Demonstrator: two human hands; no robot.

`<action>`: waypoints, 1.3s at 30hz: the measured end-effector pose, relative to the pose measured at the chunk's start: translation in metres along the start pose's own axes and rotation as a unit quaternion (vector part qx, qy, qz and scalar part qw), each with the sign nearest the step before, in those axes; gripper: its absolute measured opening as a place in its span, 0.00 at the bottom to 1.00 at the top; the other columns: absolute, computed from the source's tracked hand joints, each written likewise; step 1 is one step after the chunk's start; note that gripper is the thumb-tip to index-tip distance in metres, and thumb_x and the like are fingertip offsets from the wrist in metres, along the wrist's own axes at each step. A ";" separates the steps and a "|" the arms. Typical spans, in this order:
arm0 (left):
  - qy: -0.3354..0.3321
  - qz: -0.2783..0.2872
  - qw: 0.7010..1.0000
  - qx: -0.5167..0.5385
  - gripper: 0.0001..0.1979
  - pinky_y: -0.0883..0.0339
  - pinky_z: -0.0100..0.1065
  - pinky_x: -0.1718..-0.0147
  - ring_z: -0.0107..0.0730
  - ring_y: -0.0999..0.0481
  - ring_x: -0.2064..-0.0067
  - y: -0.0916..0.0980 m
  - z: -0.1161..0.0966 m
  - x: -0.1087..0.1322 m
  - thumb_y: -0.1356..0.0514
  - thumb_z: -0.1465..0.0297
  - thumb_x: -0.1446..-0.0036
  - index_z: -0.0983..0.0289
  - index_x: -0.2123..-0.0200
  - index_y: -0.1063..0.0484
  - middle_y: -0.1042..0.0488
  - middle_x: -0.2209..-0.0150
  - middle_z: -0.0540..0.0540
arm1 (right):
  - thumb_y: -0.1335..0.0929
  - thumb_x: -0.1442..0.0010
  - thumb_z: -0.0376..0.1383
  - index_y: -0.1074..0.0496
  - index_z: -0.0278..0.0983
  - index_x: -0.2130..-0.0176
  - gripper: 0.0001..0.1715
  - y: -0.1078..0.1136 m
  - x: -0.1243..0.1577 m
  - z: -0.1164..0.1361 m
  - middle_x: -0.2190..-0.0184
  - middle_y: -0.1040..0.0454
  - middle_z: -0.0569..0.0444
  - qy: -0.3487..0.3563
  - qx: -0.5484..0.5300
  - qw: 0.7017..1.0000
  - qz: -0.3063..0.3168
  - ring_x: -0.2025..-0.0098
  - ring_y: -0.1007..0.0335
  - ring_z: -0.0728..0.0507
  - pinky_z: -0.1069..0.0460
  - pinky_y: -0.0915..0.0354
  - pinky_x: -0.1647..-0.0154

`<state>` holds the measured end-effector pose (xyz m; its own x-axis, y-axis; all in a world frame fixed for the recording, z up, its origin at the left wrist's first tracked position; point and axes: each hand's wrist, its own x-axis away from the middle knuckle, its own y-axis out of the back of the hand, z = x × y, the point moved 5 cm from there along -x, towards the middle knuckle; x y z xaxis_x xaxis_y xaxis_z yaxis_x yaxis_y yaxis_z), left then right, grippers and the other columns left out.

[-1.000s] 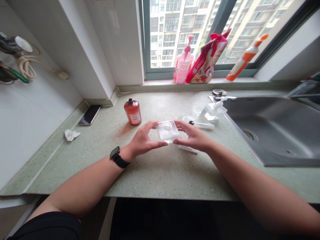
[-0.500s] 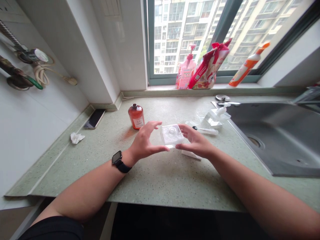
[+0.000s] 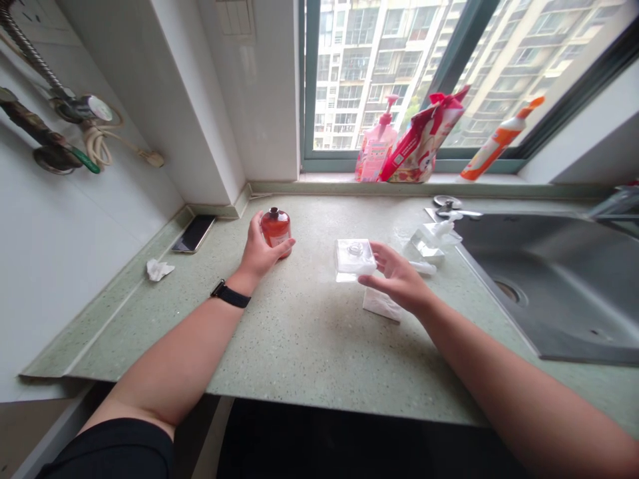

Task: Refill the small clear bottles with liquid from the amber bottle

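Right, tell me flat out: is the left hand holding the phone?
No, the left hand is around the red bottle, and the phone lies apart from it on the counter.

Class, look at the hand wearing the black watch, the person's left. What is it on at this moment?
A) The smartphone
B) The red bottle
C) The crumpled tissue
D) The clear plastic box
B: the left hand has its fingers against the red bottle, while the smartphone, the clear plastic box and the crumpled tissue lie apart from it.
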<state>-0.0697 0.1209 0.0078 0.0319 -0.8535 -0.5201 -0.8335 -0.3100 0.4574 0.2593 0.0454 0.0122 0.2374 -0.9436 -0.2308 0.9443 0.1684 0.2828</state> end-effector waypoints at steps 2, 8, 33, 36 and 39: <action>0.006 0.015 1.000 0.010 0.45 0.28 0.55 0.38 0.51 0.23 0.37 -0.002 0.001 0.000 0.26 0.55 0.43 0.58 0.31 0.45 0.28 0.37 0.68 | 0.18 0.49 0.51 0.28 0.46 0.41 0.41 0.000 0.000 0.001 0.41 0.22 0.45 0.001 -0.002 1.000 -0.004 0.39 0.25 0.33 0.34 0.29 0.36; 0.005 -0.003 0.998 0.059 0.36 0.27 0.50 0.40 0.45 0.19 0.43 0.005 -0.016 0.000 0.27 0.57 0.43 0.59 0.37 0.37 0.22 0.42 0.62 | 0.18 0.49 0.51 0.28 0.45 0.40 0.42 0.003 -0.001 0.001 0.40 0.22 0.45 0.009 0.008 1.000 -0.025 0.41 0.24 0.33 0.33 0.28 0.38; -0.196 0.163 0.966 -0.037 0.37 0.30 0.52 0.42 0.51 0.21 0.46 -0.018 -0.113 0.061 0.28 0.50 0.42 0.59 0.36 0.33 0.22 0.45 0.61 | 0.23 0.38 0.44 0.38 0.51 0.27 0.46 0.035 0.011 0.042 0.38 0.27 0.45 0.239 0.289 0.919 -0.123 0.37 0.28 0.32 0.35 0.21 0.41; -0.200 0.162 0.965 -0.059 0.38 0.31 0.54 0.42 0.52 0.21 0.46 -0.018 -0.112 0.061 0.29 0.48 0.42 0.59 0.36 0.33 0.22 0.45 0.62 | 0.23 0.39 0.42 0.39 0.50 0.27 0.48 0.033 0.013 0.045 0.37 0.28 0.44 0.251 0.318 0.906 -0.121 0.36 0.28 0.30 0.32 0.23 0.38; -0.199 0.164 0.963 -0.074 0.38 0.31 0.54 0.42 0.53 0.22 0.45 -0.018 -0.113 0.061 0.29 0.48 0.42 0.60 0.35 0.33 0.22 0.44 0.62 | 0.23 0.39 0.39 0.40 0.50 0.26 0.49 0.031 0.015 0.048 0.37 0.28 0.44 0.264 0.342 0.894 -0.117 0.37 0.28 0.30 0.31 0.24 0.37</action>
<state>0.0096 0.0271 0.0488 -0.4590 -0.6962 -0.5519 -0.6740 -0.1319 0.7269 0.2814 0.0230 0.0626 0.2964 -0.6343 -0.7140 0.6642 -0.4002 0.6314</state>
